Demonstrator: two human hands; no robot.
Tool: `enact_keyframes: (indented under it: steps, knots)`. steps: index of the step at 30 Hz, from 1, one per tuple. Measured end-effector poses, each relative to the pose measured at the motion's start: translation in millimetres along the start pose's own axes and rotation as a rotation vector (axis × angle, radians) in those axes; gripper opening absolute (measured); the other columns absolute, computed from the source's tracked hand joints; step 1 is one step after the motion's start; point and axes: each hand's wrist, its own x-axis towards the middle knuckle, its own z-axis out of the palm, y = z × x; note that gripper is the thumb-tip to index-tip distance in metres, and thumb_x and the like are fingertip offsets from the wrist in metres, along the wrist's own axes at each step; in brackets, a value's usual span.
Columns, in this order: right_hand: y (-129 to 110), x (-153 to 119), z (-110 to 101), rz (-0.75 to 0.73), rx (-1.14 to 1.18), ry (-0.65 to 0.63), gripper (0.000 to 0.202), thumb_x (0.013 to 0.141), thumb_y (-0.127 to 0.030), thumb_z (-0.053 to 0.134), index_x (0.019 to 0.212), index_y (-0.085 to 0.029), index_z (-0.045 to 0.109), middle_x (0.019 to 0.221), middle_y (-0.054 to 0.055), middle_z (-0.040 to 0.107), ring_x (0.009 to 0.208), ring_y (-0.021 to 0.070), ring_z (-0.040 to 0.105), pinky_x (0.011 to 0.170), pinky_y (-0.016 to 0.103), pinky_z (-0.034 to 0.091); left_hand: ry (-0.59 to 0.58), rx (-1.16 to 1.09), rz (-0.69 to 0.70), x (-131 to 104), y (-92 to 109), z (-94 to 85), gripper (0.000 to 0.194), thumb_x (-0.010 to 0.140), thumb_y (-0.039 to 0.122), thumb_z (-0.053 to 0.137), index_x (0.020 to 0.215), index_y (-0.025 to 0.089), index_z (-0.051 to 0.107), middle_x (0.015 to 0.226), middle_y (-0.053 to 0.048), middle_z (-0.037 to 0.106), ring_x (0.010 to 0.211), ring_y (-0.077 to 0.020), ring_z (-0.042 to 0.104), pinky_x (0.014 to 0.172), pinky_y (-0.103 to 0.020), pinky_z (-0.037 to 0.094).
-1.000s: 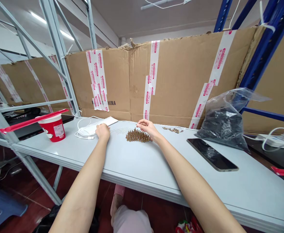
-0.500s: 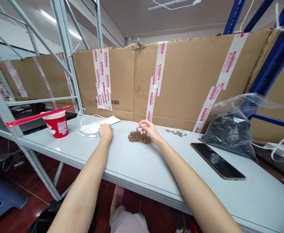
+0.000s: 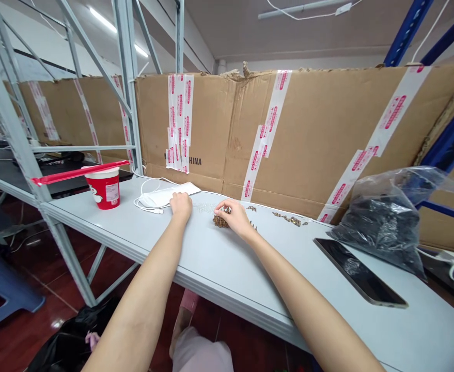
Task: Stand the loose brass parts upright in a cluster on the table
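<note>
My right hand (image 3: 235,218) hovers over or against a tight cluster of small upright brass-coloured pieces (image 3: 220,222), hiding much of it. Its thumb and index finger are pinched together at the cluster's left side; anything between them is too small to make out. Small clear pieces (image 3: 205,207) lie spread on the table between my two hands. My left hand (image 3: 181,205) rests with curled fingers at the left edge of these clear pieces, beside a flat white item (image 3: 160,197). Whatever its fingertips hold is hidden.
Loose brass-coloured pieces (image 3: 291,220) lie at the back of the table (image 3: 219,263). A phone (image 3: 360,271) and a plastic bag of black material (image 3: 381,217) are at right. A red cup (image 3: 108,192) and white cable (image 3: 139,202) stand left. Cardboard (image 3: 308,134) walls the back.
My right hand has moved left and down across the brass-coloured cluster, its fingers closing into a pinch. My left hand stays by the white item. The view has turned slightly left.
</note>
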Motion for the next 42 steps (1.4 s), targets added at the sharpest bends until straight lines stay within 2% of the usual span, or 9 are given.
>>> enact_keyframes:
  steps: [3, 8, 16, 24, 35, 38, 42]
  knots:
    - [-2.8, 1.2, 9.5, 0.018, -0.145, 0.015, 0.010, 0.074, -0.030, 0.058, 0.071, -0.023, 0.063, 0.086, 0.002, 0.065, 0.091, 0.0197, 0.051, 0.084, 0.034, 0.028, 0.014, -0.019, 0.000, 0.8, 1.0, 0.6, 0.032, 0.082, 0.019, 0.033, 0.092, 0.011, 0.062, 0.097, -0.017, 0.060, 0.100, -0.0279, 0.047, 0.076, -0.036, 0.041]
    - [-1.2, -0.6, 19.6, 0.027, -0.255, -0.019, 0.012, 0.076, -0.031, 0.056, 0.073, -0.023, 0.065, 0.078, 0.002, 0.065, 0.085, 0.0200, 0.051, 0.081, 0.035, 0.024, 0.032, -0.056, 0.003, 1.4, 2.9, -1.1, 0.032, 0.082, 0.019, 0.033, 0.092, 0.011, 0.062, 0.096, -0.017, 0.061, 0.100, -0.0277, 0.047, 0.075, -0.036, 0.041]
    - [2.9, -3.8, 23.4, 0.005, -0.439, 0.005, 0.012, 0.076, -0.034, 0.059, 0.074, -0.026, 0.067, 0.097, 0.003, 0.057, 0.094, 0.0203, 0.043, 0.075, 0.033, 0.023, 0.008, -0.094, -0.010, 3.1, 4.1, -1.7, 0.031, 0.083, 0.018, 0.033, 0.091, 0.010, 0.062, 0.094, -0.017, 0.061, 0.100, -0.0281, 0.048, 0.076, -0.037, 0.041]
    - [10.6, -4.9, 25.6, 0.012, -0.474, 0.007, 0.013, 0.076, -0.032, 0.057, 0.072, -0.025, 0.067, 0.099, 0.004, 0.055, 0.095, 0.0213, 0.041, 0.075, 0.035, 0.022, 0.003, -0.085, 0.003, 3.2, 4.3, -0.3, 0.031, 0.083, 0.018, 0.034, 0.093, 0.009, 0.062, 0.094, -0.018, 0.061, 0.100, -0.0282, 0.048, 0.076, -0.037, 0.041]
    - [7.9, -6.5, 22.6, 0.041, -0.509, 0.003, 0.013, 0.076, -0.028, 0.055, 0.071, -0.024, 0.067, 0.099, 0.005, 0.055, 0.096, 0.0212, 0.041, 0.076, 0.036, 0.023, 0.003, -0.061, 0.020, 0.0, 4.5, -2.4, 0.030, 0.083, 0.019, 0.034, 0.091, 0.011, 0.062, 0.095, -0.017, 0.062, 0.100, -0.0276, 0.048, 0.076, -0.036, 0.041]
    - [5.9, -7.3, 22.7, 0.052, -0.505, -0.005, 0.020, 0.080, -0.033, 0.051, 0.071, -0.023, 0.067, 0.100, 0.005, 0.056, 0.097, 0.0215, 0.041, 0.078, 0.037, 0.023, 0.004, -0.048, 0.030, 0.1, 4.2, -1.7, 0.031, 0.083, 0.019, 0.034, 0.091, 0.011, 0.062, 0.095, -0.016, 0.062, 0.100, -0.0275, 0.048, 0.075, -0.035, 0.041]
    - [3.5, -2.7, 16.0, 0.079, -0.509, 0.042, 0.030, 0.084, -0.045, 0.041, 0.085, -0.027, 0.065, 0.107, 0.004, 0.056, 0.100, 0.0218, 0.041, 0.081, 0.039, 0.024, -0.011, -0.025, 0.027, 0.7, 4.0, -1.1, 0.031, 0.083, 0.019, 0.034, 0.091, 0.011, 0.062, 0.095, -0.015, 0.062, 0.100, -0.0275, 0.048, 0.075, -0.035, 0.041]
